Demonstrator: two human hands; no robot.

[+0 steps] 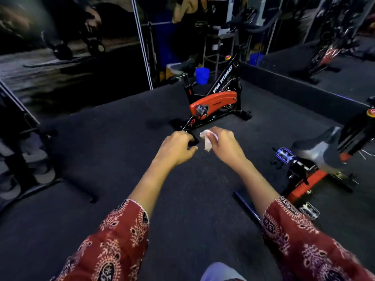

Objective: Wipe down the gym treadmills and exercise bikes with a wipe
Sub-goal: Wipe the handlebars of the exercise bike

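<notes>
Right hand (pixel 221 144) pinches the white wipe (pixel 206 141) mid-frame, bunched ready for use, left hand (pixel 176 148) loosely curled and empty beside it, both aimed at the orange exercise bike (pixel 214 102) just above, likely next

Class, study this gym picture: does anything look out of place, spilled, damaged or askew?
Nothing stands out. The orange bike stands upright on the dark floor, the right hand holds the wipe, and no spill or breakage shows.
</notes>
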